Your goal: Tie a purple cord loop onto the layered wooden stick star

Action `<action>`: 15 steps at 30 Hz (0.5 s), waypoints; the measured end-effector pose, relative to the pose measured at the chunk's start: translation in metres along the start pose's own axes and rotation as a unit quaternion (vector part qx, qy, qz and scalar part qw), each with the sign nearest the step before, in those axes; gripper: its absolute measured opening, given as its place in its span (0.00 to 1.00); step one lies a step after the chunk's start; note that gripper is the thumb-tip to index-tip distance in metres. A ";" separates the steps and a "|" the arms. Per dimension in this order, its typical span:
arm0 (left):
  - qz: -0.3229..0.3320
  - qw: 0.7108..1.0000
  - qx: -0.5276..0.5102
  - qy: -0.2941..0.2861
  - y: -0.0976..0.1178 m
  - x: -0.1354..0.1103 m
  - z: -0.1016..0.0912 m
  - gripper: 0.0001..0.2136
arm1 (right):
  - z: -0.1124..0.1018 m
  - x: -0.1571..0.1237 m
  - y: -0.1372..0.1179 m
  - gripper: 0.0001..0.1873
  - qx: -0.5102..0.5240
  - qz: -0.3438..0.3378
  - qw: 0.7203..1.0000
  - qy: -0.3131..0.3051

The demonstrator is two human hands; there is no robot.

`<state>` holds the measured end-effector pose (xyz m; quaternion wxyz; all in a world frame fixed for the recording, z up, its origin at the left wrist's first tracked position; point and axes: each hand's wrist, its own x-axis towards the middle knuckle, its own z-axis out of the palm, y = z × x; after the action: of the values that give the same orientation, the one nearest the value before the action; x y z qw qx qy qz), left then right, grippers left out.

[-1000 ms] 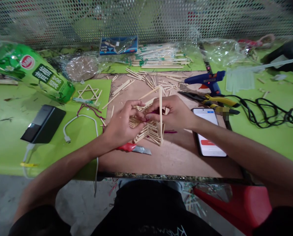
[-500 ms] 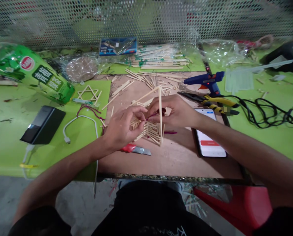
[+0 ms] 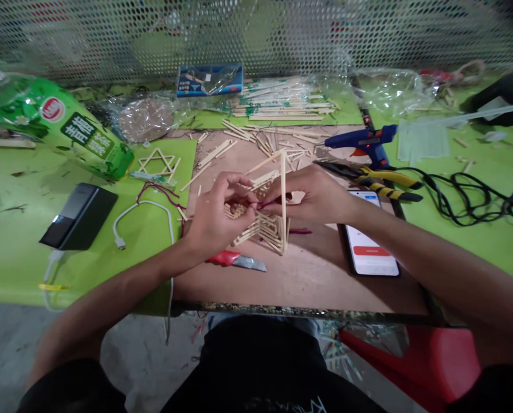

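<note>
A framework of stacked wooden sticks (image 3: 270,236) stands on the brown board, with a taller triangle of sticks rising at its right side. Inside that frame, both hands meet at a thin purple cord (image 3: 262,204). My left hand (image 3: 222,209) pinches the cord between thumb and fingertips. From the right, my right hand (image 3: 314,195) reaches behind the upright stick, its fingers closed on the same cord. The fingers hide part of the framework. Just below my left hand lies a red-handled utility knife (image 3: 239,260) with its blade out.
A blue glue gun (image 3: 361,140), yellow-black pliers (image 3: 376,179) and a phone (image 3: 370,241) lie on the right. Left are a large green bottle (image 3: 73,126), a dark power bank (image 3: 79,217) and a stick star (image 3: 156,163). Loose sticks (image 3: 282,97) lie behind.
My left fingers have drawn together on the purple cord, and the hand has tilted slightly more upright. My right hand has barely moved. The whole view has shifted a little.
</note>
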<state>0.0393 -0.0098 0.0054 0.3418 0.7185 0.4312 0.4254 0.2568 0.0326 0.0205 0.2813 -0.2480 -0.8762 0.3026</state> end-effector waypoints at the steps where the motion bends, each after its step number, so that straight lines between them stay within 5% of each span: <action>1: -0.001 1.000 0.007 0.002 0.001 0.000 0.000 0.18 | 0.000 0.000 0.000 0.08 -0.004 -0.002 1.000 0.001; 15: 0.021 0.993 0.111 -0.022 0.005 0.001 -0.009 0.22 | 0.011 0.001 0.008 0.10 0.072 -0.006 0.996 0.056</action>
<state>0.0331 -0.0097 0.0135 0.2601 0.7699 0.4531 0.3664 0.2514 0.0339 0.0083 0.3492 -0.2386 -0.8365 0.3485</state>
